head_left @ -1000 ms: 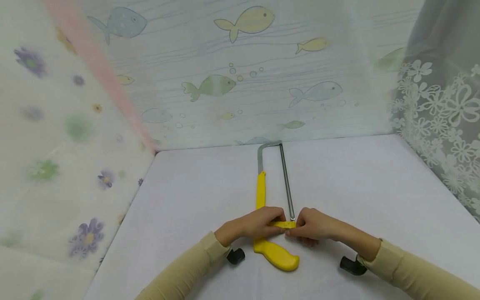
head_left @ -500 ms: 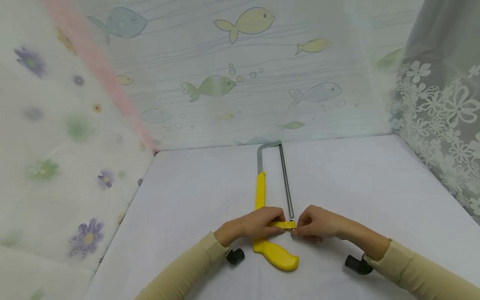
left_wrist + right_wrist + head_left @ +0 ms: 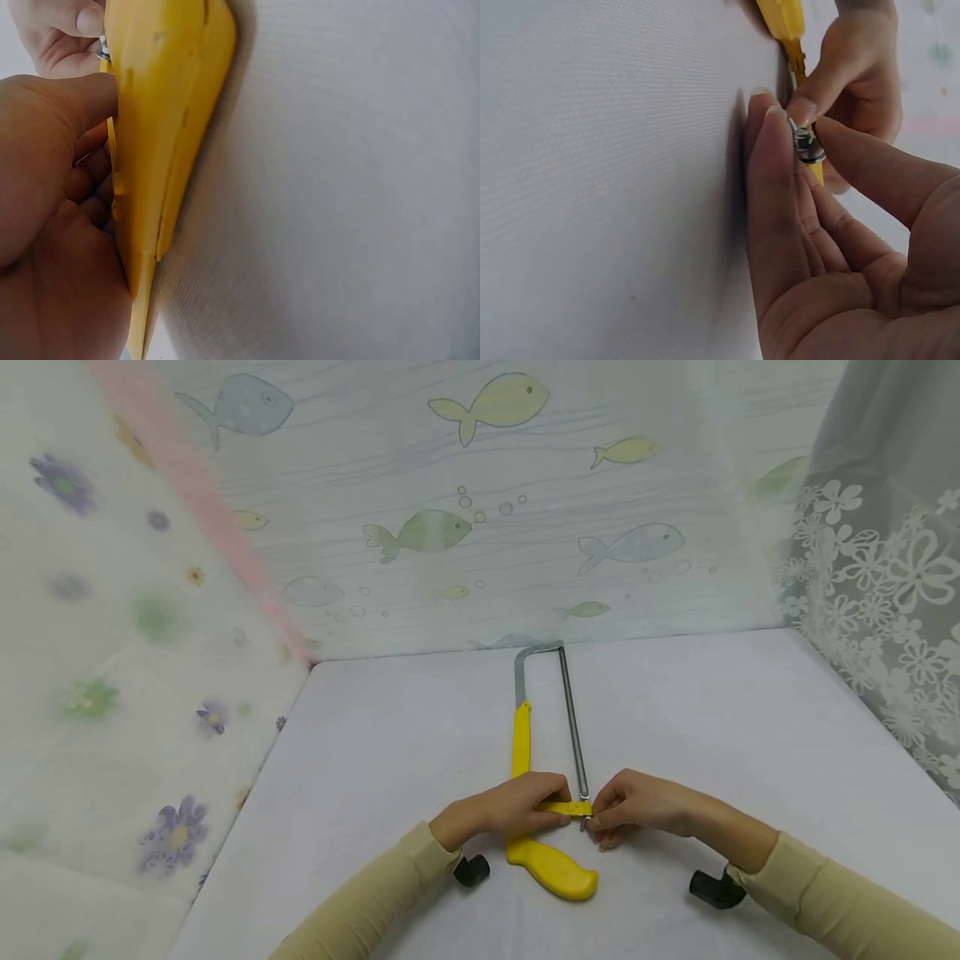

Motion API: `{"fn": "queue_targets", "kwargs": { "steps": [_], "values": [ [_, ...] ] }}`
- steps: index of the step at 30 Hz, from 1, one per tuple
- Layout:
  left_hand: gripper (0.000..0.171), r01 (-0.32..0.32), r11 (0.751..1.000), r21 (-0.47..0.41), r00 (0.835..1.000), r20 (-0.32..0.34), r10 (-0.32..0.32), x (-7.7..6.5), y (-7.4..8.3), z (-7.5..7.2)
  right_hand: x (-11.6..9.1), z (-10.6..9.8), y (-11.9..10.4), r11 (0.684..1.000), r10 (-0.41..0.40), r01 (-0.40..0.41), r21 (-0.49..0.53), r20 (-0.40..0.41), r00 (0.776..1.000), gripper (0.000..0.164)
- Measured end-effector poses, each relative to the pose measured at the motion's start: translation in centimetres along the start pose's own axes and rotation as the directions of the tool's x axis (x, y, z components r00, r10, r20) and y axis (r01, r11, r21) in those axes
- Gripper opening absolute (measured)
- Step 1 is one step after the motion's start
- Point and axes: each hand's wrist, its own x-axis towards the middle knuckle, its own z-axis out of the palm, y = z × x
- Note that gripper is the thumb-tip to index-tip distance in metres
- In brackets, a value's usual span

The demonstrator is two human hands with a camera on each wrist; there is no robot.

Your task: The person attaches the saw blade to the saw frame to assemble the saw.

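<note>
Yellow-handled hacksaw [image 3: 542,777], 1 only, held by 2 hands: left hand [image 3: 510,810], right hand [image 3: 637,806].

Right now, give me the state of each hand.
Left hand: curled around the yellow hacksaw frame, holding it on the table.
Right hand: pinching the small metal nut at the blade's end.

Two bare hands, left hand [image 3: 504,812] and right hand [image 3: 641,807], no rings or gloves. Both arms in long beige sleeves [image 3: 360,902], plain knit, cuffs snug at wrists. Small black wrist-worn camera mount [image 3: 472,871] under each cuff, rounded shape.
</note>
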Motion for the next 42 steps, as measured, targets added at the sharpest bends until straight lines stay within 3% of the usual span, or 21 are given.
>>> {"fn": "queue_targets", "kwargs": {
  "steps": [7,11,15,19,23,29,35,42],
  "values": [
    [0.009,0.004,1.000,-0.011,1.000,0.004,-0.004,0.0,0.2,-0.4,0.1,-0.6,0.6,0.993,-0.024,0.018,0.118,0.050,0.998,0.018],
    [0.010,0.009,1.000,-0.018,1.000,0.005,-0.009,0.0,0.2,-0.5,0.2,-0.6,0.7,0.991,-0.030,0.022,0.133,0.059,0.998,0.019],
    [0.010,0.010,1.000,-0.026,1.000,0.005,-0.009,0.0,0.2,-0.5,0.1,-0.4,0.5,0.998,-0.025,0.023,0.065,0.023,0.999,0.017],
    [0.010,0.008,0.999,-0.036,1.000,0.006,-0.007,0.0,0.1,-0.3,-0.1,-0.2,0.2,0.997,-0.025,0.023,-0.067,-0.035,0.999,0.013],
    [0.010,0.008,0.999,-0.038,1.000,0.002,-0.008,-0.1,0.1,-0.2,-0.1,0.1,0.3,0.988,-0.048,0.042,-0.148,-0.036,0.998,0.013],
    [0.010,0.006,0.999,-0.040,1.000,-0.004,-0.007,-0.1,0.1,-0.2,0.0,0.5,0.4,0.988,-0.063,0.059,-0.143,-0.023,0.998,0.014],
    [0.011,0.007,0.999,-0.035,1.000,0.000,-0.007,-0.1,0.1,-0.2,0.2,0.8,0.2,0.994,-0.017,0.014,-0.113,-0.028,0.999,0.014],
    [0.009,-0.005,0.999,-0.046,1.000,0.002,0.005,-0.1,0.1,-0.2,0.7,1.3,-0.3,0.990,0.063,-0.073,-0.121,-0.082,0.995,0.038]
  ]
}}
